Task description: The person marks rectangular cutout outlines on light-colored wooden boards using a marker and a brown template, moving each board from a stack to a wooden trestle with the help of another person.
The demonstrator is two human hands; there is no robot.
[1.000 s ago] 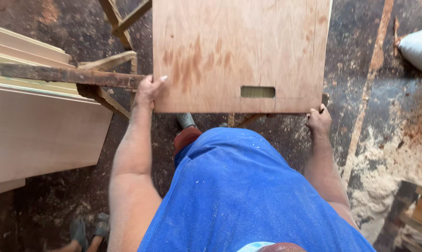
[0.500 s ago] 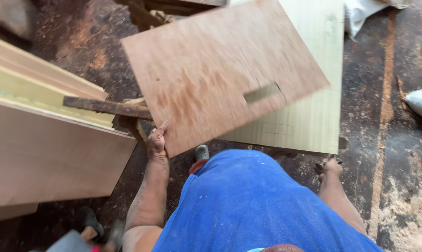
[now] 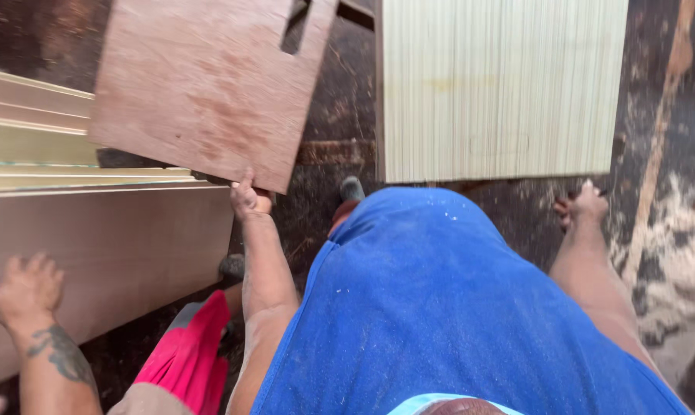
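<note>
Our left hand (image 3: 249, 197) grips the near corner of a reddish-brown plywood panel (image 3: 201, 84), fingers clamped on its edge from below with the thumb on top. The panel is tilted, raised at the far left of the scene, and a narrow rectangular slot (image 3: 297, 27) is cut into it near its far right edge. It hangs over a stack of pale boards (image 3: 109, 246) that lies to the left and below it.

Our right hand (image 3: 585, 206) is down at the right, well apart from the panel, close to the near right corner of a pale, fine-striped sheet (image 3: 501, 84) that lies flat on the far right. Its fingers look loosely curled and hold nothing, though we cannot tell whether they touch the sheet.

At the near left, another person's tattooed hand (image 3: 26, 290) rests on the end of the board stack, fingers spread, and a red garment (image 3: 190, 350) shows beside that arm. Our blue shirt (image 3: 455, 307) fills the near middle. The floor (image 3: 670, 253) is dark, with pale sawdust scattered on the right.
</note>
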